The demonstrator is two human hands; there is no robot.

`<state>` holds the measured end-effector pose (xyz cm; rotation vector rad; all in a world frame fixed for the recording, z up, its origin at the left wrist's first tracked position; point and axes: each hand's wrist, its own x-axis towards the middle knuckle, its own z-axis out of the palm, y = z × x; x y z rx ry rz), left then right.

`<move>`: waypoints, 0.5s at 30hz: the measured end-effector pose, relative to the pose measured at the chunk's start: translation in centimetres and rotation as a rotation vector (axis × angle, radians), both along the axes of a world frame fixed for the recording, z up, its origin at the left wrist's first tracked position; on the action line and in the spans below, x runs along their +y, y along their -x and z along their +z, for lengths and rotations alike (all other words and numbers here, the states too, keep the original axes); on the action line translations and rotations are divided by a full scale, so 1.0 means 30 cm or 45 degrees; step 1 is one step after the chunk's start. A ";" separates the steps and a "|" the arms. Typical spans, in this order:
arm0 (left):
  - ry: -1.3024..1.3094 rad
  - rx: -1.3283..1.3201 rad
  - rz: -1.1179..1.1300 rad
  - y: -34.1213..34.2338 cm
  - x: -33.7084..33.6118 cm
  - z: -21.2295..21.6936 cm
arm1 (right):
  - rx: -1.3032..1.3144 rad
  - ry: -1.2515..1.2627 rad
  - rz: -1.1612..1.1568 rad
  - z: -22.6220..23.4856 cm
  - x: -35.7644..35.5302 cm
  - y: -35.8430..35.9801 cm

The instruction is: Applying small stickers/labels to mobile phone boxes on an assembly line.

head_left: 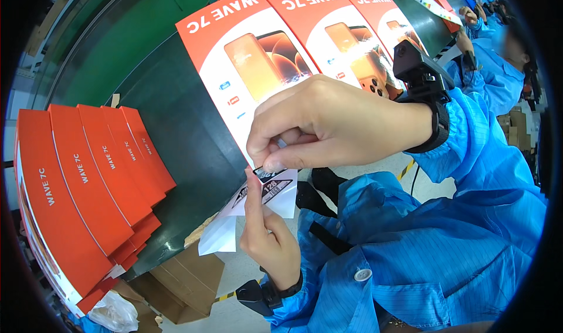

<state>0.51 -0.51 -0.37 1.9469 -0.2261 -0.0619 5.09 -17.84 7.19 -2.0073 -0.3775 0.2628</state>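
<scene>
- A small black-and-white sticker [271,172] is pinched between the thumb and fingers of the right hand [328,125], at the near edge of the belt [176,116].
- Just under it, the left hand [267,236] grips a white backing sheet [258,207], forefinger up against it.
- Behind the hands, orange-and-white boxes [252,57] lie in a row on the dark green belt.
- At the belt's left edge leans a stack of orange boxes [88,180].
- Cardboard cartons [187,280] sit on the floor below.

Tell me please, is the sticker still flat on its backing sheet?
No, partly peeled: the right hand pinches the sticker above the sheet.
</scene>
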 end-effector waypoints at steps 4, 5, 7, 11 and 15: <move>-0.020 0.002 0.000 0.002 0.008 -0.002 | -0.029 -0.005 -0.027 -0.003 0.010 0.005; -0.020 0.012 0.002 0.002 0.010 0.000 | -0.019 0.009 -0.028 0.000 0.013 0.005; -0.016 0.036 -0.007 0.001 0.005 0.010 | -0.029 0.022 -0.038 0.001 0.011 0.009; -0.001 0.003 0.002 0.003 0.008 0.003 | -0.176 0.086 0.010 -0.007 0.014 0.009; -0.079 0.052 -0.054 -0.001 0.011 0.012 | -0.555 0.373 -0.031 -0.051 0.032 0.049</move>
